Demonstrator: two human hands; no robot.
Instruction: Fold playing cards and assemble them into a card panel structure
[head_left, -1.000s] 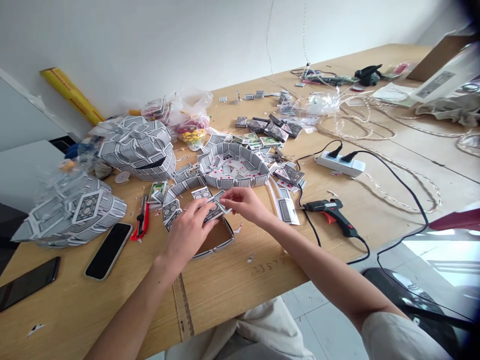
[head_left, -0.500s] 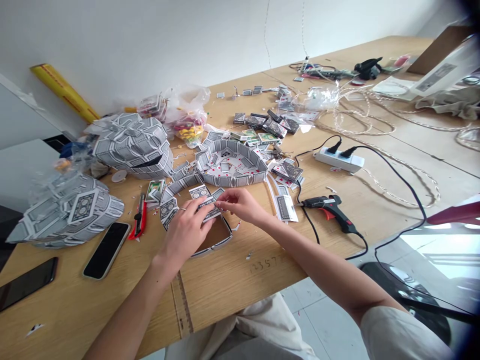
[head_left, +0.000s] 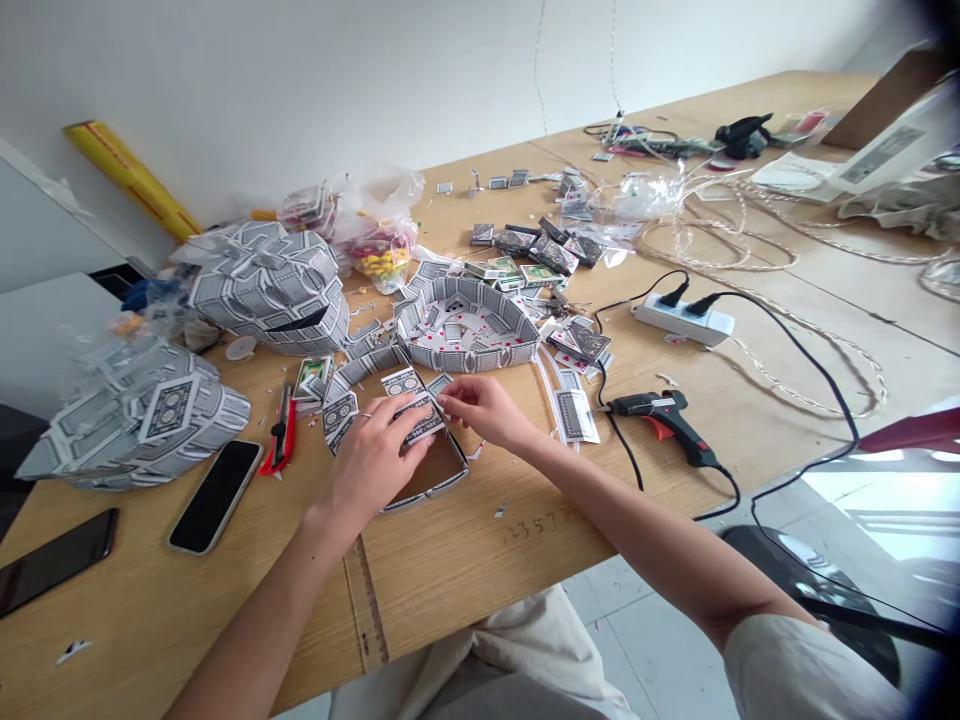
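Left hand [head_left: 377, 440] grasped patterned cards [head_left: 424, 424] over a low open frame [head_left: 433, 494]; right hand [head_left: 484, 408] at their edge, pinch or mere touch unclear. Uneven pressure could have bent cards or wall. Counted: two hands, two phones [head_left: 216, 497], one cutter [head_left: 281, 432], one glue gun [head_left: 666, 418].

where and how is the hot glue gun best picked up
Probably by its black handle, coming from the near right side with the right hand, once that is free. The hot glue gun lies on its side, handle slanting towards the near right, nozzle pointing left, so this grip should keep fingers off the possibly hot tip.
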